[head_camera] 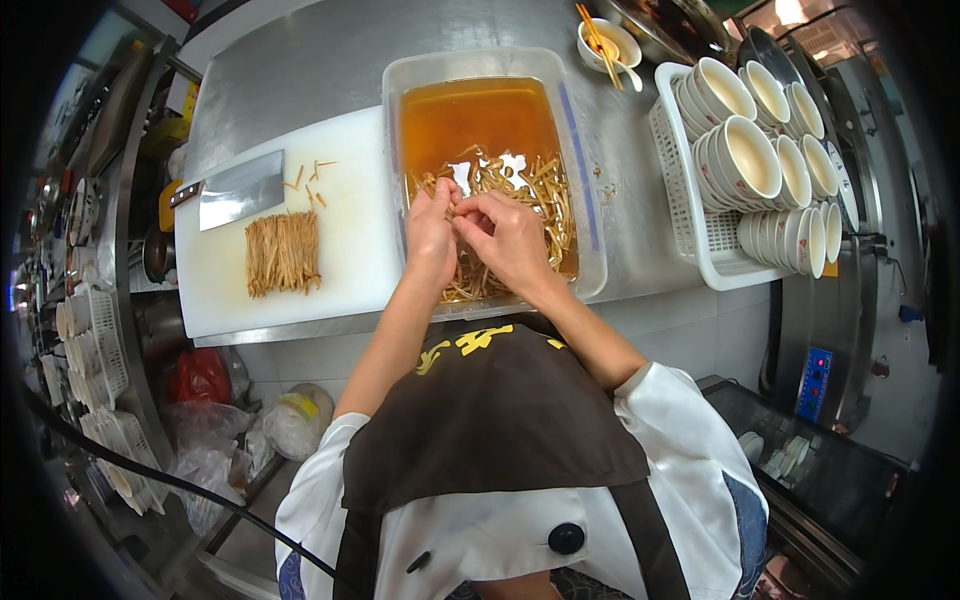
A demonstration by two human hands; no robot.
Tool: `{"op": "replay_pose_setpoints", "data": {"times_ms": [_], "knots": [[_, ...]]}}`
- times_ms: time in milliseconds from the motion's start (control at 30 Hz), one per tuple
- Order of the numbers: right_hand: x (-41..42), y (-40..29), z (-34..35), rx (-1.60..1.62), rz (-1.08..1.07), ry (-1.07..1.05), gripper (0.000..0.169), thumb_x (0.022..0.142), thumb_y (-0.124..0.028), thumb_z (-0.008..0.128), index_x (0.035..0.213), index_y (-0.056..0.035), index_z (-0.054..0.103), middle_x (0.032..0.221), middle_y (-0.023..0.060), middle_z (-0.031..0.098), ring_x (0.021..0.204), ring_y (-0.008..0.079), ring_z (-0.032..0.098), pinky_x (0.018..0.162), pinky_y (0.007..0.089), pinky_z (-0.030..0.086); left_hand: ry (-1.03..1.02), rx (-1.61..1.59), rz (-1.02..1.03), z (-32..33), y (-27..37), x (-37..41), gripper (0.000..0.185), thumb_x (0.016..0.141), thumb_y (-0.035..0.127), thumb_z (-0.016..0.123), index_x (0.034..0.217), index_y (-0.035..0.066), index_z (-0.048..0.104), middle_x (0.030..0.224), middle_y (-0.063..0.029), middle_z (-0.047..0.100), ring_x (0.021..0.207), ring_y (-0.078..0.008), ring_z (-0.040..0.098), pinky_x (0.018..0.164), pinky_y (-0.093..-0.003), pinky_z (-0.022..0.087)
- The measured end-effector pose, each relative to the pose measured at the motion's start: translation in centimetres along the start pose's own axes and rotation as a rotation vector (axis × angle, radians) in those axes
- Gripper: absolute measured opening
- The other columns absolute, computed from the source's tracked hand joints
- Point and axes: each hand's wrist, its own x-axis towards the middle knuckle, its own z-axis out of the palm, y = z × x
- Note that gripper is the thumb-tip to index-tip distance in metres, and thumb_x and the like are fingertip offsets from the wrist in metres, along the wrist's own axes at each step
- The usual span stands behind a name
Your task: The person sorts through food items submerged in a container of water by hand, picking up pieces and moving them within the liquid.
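A clear plastic tub [596, 259] holds amber liquid [476, 105], and thin brown plant strips [551, 195] soak in its nearer half. Over the tub, my left hand [433, 236] is closed around a few of these strips, whose ends show past its fingers. My right hand [514, 236] meets it, thumb and fingertips pinching at the same small bunch. To the left, a white cutting board [352, 225] carries a neat row of similar strips [283, 253]. A cleaver [244, 191] lies flat behind that row, with several loose cut ends [311, 176] beside its blade.
On the steel table [315, 67], a white plastic basket [679, 176] with stacked bowls [750, 157] stands to the right. Farther back sits a small bowl [626, 45] with chopsticks [596, 41] and a spoon. A black cable [165, 480] crosses the lower left.
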Motion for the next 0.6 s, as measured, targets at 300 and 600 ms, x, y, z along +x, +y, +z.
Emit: {"op": "replay_pose_setpoints", "data": {"times_ms": [300, 600], "knots": [[3.2, 6.8, -4.1, -0.383, -0.014, -0.192, 0.011, 0.069, -0.006, 0.068, 0.080, -0.0051, 0.066, 0.077, 0.0101, 0.059, 0.074, 0.0249, 0.059, 0.064, 0.0343, 0.047, -0.051, 0.085, -0.042, 0.1, 1.8, -0.5, 0.015, 0.094, 0.015, 0.042, 0.095, 0.002, 0.048, 0.068, 0.0006, 0.045, 0.053, -0.0056, 0.036, 0.047, -0.0201, 0.032], [4.3, 5.7, -3.7, 0.100, 0.237, -0.077, 0.007, 0.075, -0.006, 0.066, 0.080, -0.0009, 0.064, 0.075, 0.0086, 0.064, 0.062, 0.0170, 0.061, 0.057, 0.0253, 0.048, -0.048, 0.160, -0.082, -0.4, 1.5, -0.6, 0.013, 0.093, 0.012, 0.043, 0.097, 0.001, 0.048, 0.064, 0.0037, 0.042, 0.046, -0.0018, 0.029, 0.040, -0.0175, 0.023]]}}
